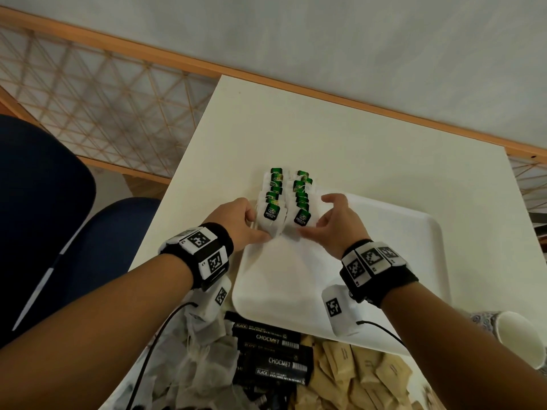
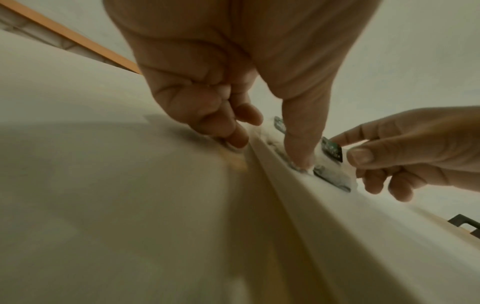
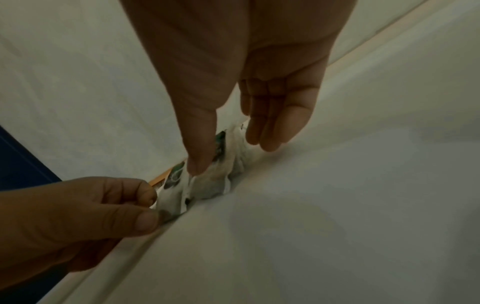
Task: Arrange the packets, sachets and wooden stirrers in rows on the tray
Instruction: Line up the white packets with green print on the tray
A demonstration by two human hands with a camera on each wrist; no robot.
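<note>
Two short rows of green-tagged tea bags lie at the far left corner of the white tray. The left row and right row overlap like tiles. My left hand pinches the nearest bag of the left row between thumb and curled fingers. In the left wrist view the left hand has its thumb down on the tea bags. My right hand brackets the right row, thumb and straight fingers touching its sides. The right wrist view shows the right hand over the tea bags.
Near me, off the tray, lie loose tea bags, black CHOCMET sticks and brown sachets. A paper cup lies at the right edge. Blue chairs stand left of the white table.
</note>
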